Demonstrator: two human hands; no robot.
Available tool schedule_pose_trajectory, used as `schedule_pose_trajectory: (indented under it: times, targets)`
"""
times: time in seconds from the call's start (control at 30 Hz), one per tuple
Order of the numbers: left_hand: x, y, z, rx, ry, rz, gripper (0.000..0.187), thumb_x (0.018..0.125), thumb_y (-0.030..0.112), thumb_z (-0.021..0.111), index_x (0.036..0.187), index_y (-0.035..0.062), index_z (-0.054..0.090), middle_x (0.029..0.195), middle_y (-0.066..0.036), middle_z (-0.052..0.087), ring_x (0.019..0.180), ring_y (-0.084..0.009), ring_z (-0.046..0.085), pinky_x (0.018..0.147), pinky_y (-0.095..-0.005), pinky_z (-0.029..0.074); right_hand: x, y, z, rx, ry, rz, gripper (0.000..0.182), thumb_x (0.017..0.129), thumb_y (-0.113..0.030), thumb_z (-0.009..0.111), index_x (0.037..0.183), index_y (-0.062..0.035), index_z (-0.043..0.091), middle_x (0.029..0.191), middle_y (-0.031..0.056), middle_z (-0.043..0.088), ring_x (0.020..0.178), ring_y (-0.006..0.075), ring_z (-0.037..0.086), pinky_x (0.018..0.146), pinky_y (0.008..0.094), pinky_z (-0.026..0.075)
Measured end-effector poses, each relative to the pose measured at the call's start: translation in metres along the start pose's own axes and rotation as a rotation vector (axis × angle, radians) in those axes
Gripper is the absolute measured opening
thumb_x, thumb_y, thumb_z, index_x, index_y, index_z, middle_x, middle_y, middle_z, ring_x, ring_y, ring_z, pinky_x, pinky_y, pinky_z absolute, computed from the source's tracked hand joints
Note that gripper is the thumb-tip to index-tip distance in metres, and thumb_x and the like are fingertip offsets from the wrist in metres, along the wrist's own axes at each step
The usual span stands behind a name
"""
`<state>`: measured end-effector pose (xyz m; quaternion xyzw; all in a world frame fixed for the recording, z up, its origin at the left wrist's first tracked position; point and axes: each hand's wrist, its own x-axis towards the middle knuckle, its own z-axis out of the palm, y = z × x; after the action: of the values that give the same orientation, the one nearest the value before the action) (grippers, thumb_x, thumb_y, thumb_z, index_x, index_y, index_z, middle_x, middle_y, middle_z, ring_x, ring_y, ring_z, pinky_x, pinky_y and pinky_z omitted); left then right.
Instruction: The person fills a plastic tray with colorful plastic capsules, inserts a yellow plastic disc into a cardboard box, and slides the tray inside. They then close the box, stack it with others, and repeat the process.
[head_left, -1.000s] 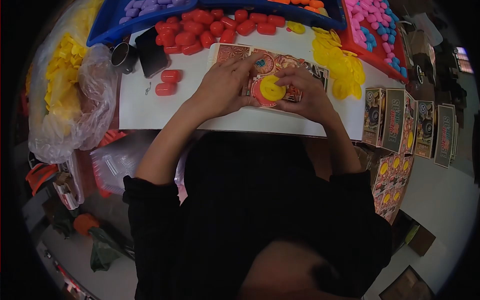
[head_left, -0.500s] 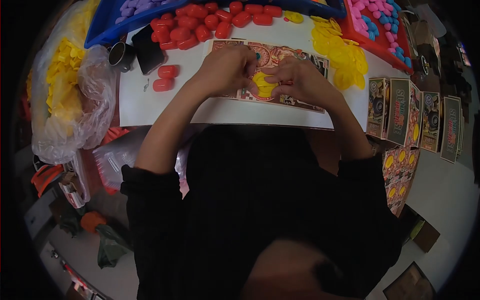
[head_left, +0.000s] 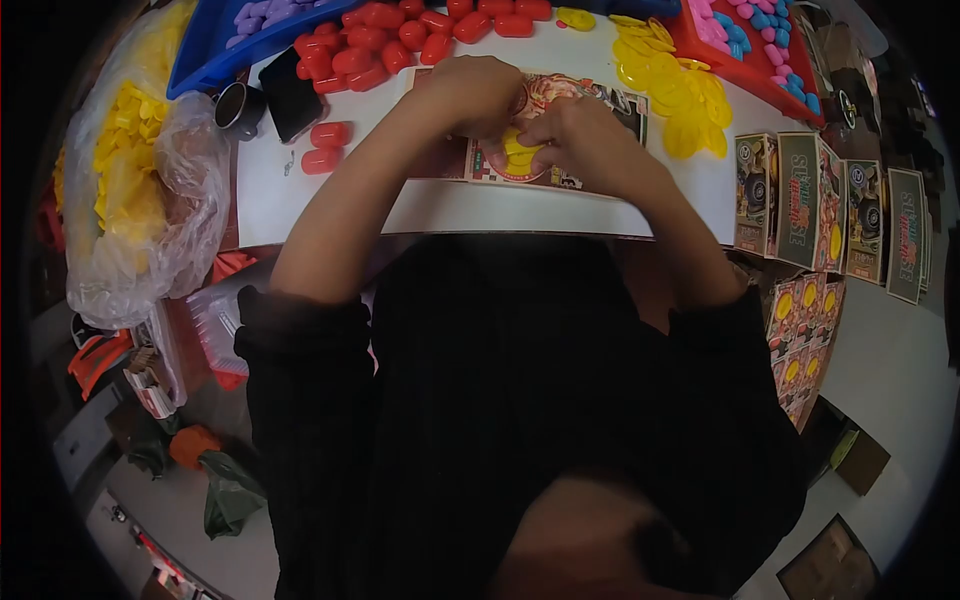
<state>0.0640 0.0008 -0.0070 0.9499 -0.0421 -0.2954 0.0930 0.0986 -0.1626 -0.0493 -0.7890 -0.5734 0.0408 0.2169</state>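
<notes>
A printed cardboard sheet (head_left: 560, 88) with colourful artwork lies on the white table under my hands. On it sits a round yellow plastic disc (head_left: 520, 160). My left hand (head_left: 478, 95) is curled at the disc's left side, its thumb against the rim and the other fingers largely hidden. From the right, my right hand (head_left: 585, 140) grips the same disc with bent fingers and thumb. A pile of similar yellow discs (head_left: 690, 110) lies beyond the sheet's right end.
Red plastic capsules (head_left: 375, 45) are heaped at the back, near a black phone (head_left: 292, 95) and dark cup (head_left: 240, 108). Blue (head_left: 200, 60) and red trays (head_left: 700, 60) stand behind. A bag of yellow pieces (head_left: 130, 150) hangs left; folded printed cards (head_left: 800, 200) stand right.
The view has shifted slightly, moving the table up in the picture. My left hand has turned over the sheet, and my right fingers have closed in further over the yellow disc.
</notes>
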Motion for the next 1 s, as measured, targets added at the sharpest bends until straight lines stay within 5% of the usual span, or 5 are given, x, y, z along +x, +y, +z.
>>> schedule_pose_trajectory:
  times: [0.4, 0.47, 0.6, 0.7, 1.0]
  targets:
    - [-0.012, -0.006, 0.027, -0.307, 0.120, 0.000, 0.036, 0.052, 0.014, 0.082, 0.083, 0.0057, 0.064, 0.078, -0.008, 0.064, 0.076, -0.0250, 0.062, 0.066, -0.0373, 0.047, -0.003, -0.007, 0.006, -0.087, -0.166, 0.035, 0.040, 0.063, -0.006, 0.074, 0.102, -0.0008, 0.064, 0.078, 0.0141, 0.065, 0.072, 0.0273, 0.064, 0.067, 0.0352, 0.052]
    - [-0.018, -0.017, 0.031, -0.378, 0.112, 0.014, 0.037, 0.054, 0.013, 0.081, 0.085, 0.0050, 0.063, 0.084, -0.008, 0.064, 0.079, -0.0244, 0.062, 0.068, -0.0371, 0.047, -0.007, 0.002, -0.011, 0.469, -0.179, 0.167, 0.051, 0.062, -0.011, 0.077, 0.109, -0.0014, 0.059, 0.083, 0.0140, 0.064, 0.078, 0.0254, 0.062, 0.073, 0.0341, 0.051]
    - [-0.043, -0.052, 0.057, -0.446, 0.621, 0.249, 0.056, 0.062, 0.021, 0.079, 0.111, 0.0054, 0.057, 0.111, -0.013, 0.057, 0.100, -0.0270, 0.056, 0.081, -0.0371, 0.045, -0.027, -0.011, 0.003, 0.218, 0.071, 0.067, 0.081, 0.054, -0.032, 0.084, 0.124, -0.0080, 0.051, 0.117, 0.0120, 0.049, 0.106, 0.0277, 0.047, 0.091, 0.0342, 0.041]
    - [-0.044, -0.068, 0.074, -0.411, 0.984, -0.157, 0.078, 0.065, 0.041, 0.077, 0.127, 0.0046, 0.045, 0.108, -0.015, 0.059, 0.103, -0.0291, 0.056, 0.086, -0.0371, 0.045, -0.023, -0.019, 0.018, 0.168, 0.087, 0.093, 0.077, 0.055, -0.037, 0.082, 0.121, -0.0098, 0.053, 0.113, 0.0115, 0.045, 0.106, 0.0274, 0.043, 0.091, 0.0360, 0.038]
    - [-0.042, -0.075, 0.076, -0.814, 0.607, -0.216, 0.077, 0.065, 0.030, 0.080, 0.128, 0.0044, 0.043, 0.089, -0.015, 0.063, 0.080, -0.0220, 0.064, 0.070, -0.0310, 0.050, -0.029, -0.010, 0.024, 0.041, 0.143, -0.039, 0.072, 0.059, -0.044, 0.077, 0.117, -0.0087, 0.056, 0.106, 0.0082, 0.049, 0.100, 0.0269, 0.043, 0.086, 0.0371, 0.039]
